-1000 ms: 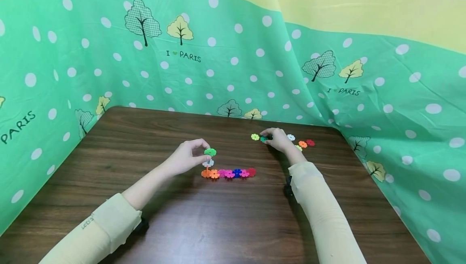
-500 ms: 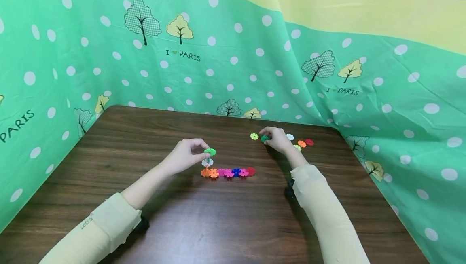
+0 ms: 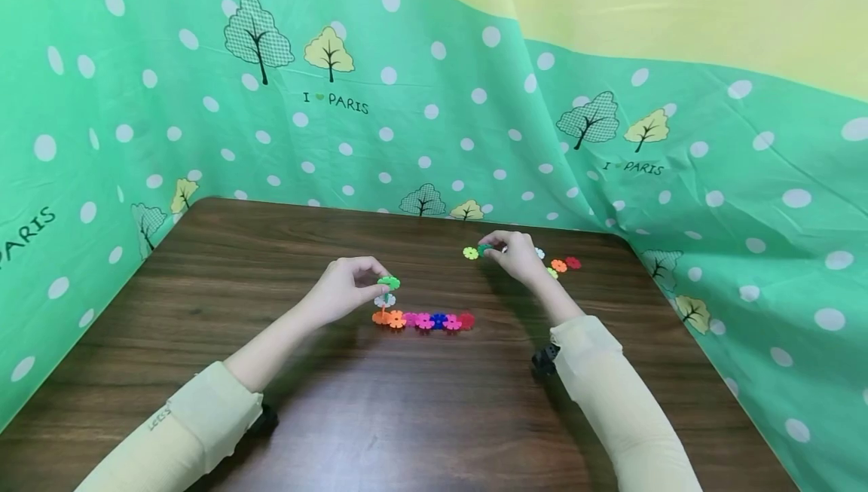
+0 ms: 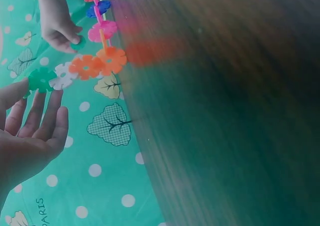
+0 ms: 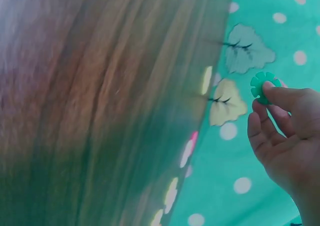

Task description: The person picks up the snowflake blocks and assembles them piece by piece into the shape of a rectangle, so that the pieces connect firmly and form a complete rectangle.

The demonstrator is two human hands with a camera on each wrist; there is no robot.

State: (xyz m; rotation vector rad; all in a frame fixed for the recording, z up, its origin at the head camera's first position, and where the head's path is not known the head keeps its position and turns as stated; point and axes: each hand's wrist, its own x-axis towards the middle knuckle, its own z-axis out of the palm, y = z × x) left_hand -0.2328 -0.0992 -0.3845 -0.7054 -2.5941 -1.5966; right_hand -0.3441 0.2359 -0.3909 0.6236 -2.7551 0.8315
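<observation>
Flower-shaped interlocking discs are joined into a row lying on the table, with orange discs, pink discs, a blue disc and a red disc. At its left end a white disc and a bright green disc rise upright from the orange. My left hand pinches that green disc between thumb and fingers. Farther back on the right, my right hand holds a dark green disc between thumb and index finger, apart from the joined row.
Left of the right hand lies a loose yellow-green disc. Behind and right of that hand are a white disc, an orange disc and a red disc. A green dotted curtain hangs behind the brown table.
My right hand has raised the dark green disc slightly off the table, and its forearm has swung a little. My left hand keeps its pinch on the bright green disc.
</observation>
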